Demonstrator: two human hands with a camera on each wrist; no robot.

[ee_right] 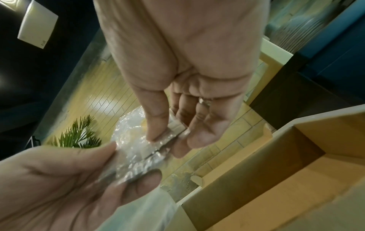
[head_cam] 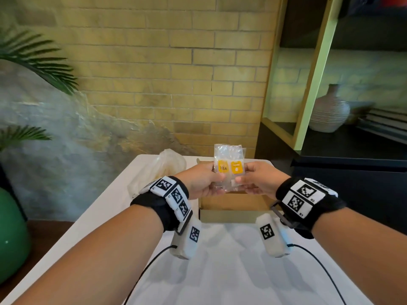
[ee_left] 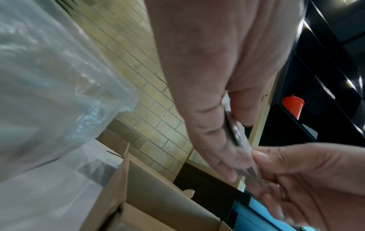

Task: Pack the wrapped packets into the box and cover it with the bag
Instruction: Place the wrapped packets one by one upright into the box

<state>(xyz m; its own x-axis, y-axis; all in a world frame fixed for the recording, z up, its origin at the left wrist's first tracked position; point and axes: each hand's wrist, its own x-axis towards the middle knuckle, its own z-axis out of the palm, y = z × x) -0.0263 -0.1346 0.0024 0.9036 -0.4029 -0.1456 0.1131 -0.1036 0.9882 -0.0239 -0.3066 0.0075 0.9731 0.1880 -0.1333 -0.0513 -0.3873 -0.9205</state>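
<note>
pinching two wrapped packets (head_cam: 229, 167): left hand (head_cam: 203, 183), right hand (head_cam: 257, 182), above one box (head_cam: 231, 208)

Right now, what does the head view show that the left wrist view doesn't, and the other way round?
Only the head view shows the yellow labels on the wrapped packets, the white table, the wrist bands, the ribbed vase and palm leaves. Only the left wrist view shows the packets edge-on and a red cup on the dark shelf. Both show the left hand and right hand pinching the packets, the open cardboard box, the plastic bag and the brick wall.
</note>
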